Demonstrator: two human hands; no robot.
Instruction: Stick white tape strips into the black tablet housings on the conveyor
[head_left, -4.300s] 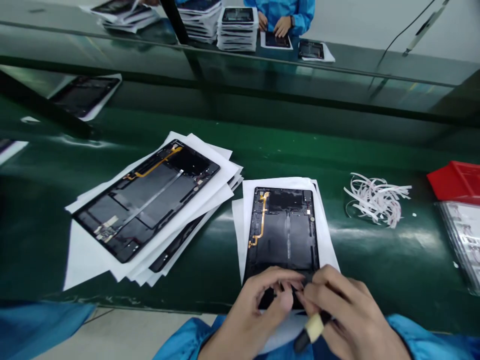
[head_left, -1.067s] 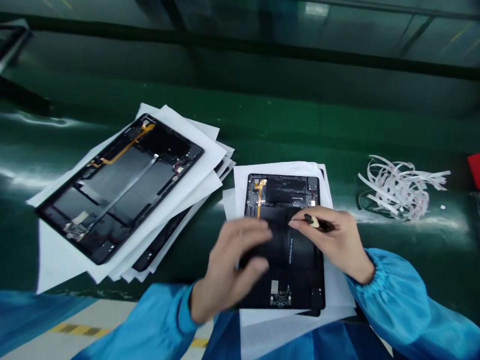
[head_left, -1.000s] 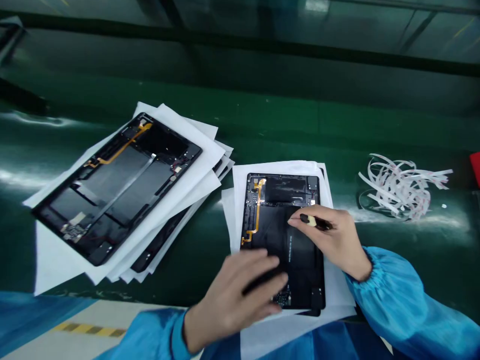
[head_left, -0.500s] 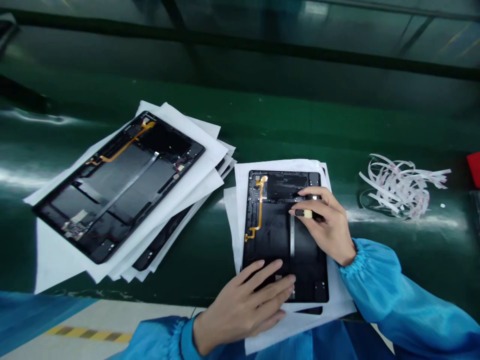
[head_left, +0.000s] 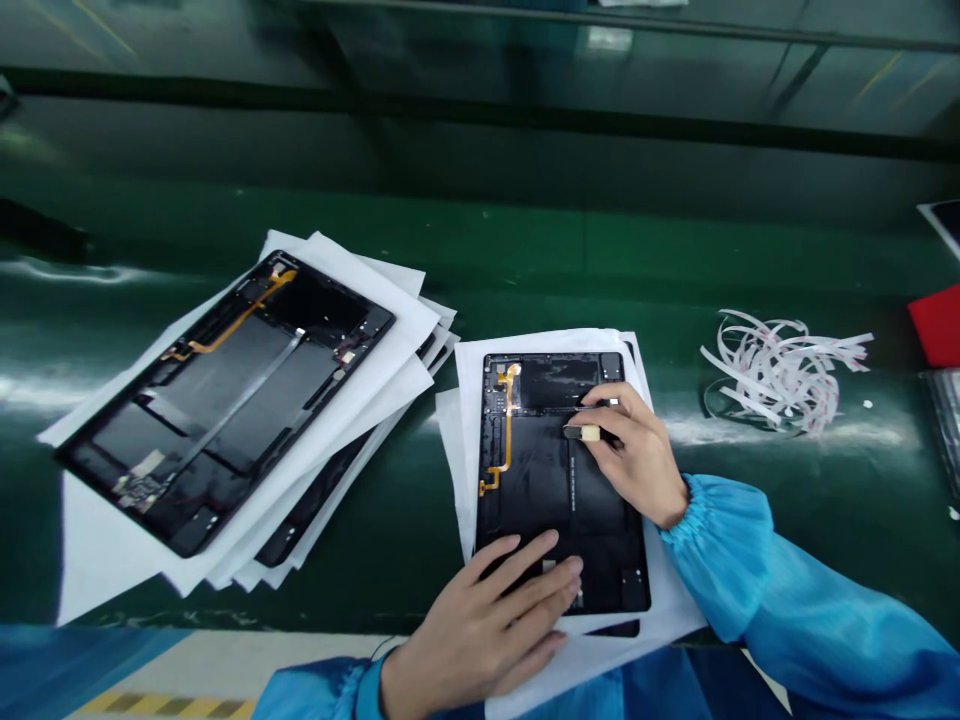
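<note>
The person's left hand (head_left: 476,630) is lying across the lower end of a black tablet housing (head_left: 540,500), its fingers (head_left: 540,580) extended and pressing lightly on the panel, grasping nothing. The right hand (head_left: 630,465) is pinching a slim black-and-cream tool (head_left: 589,433) between its fingers and is holding it over the upper middle of the housing; the tip is partly hidden, so I can't tell whether it is touching the surface. The housing is lying flat on loose white sheets (head_left: 450,470), with an orange flex cable (head_left: 508,420) running down its left side. Just to the left, a second tablet housing (head_left: 225,400) is resting on a fanned stack of white paper (head_left: 360,345). A tangle of white film strips (head_left: 787,375) is lying to the right on the green bench (head_left: 525,240), near a red tray (head_left: 937,325).
</note>
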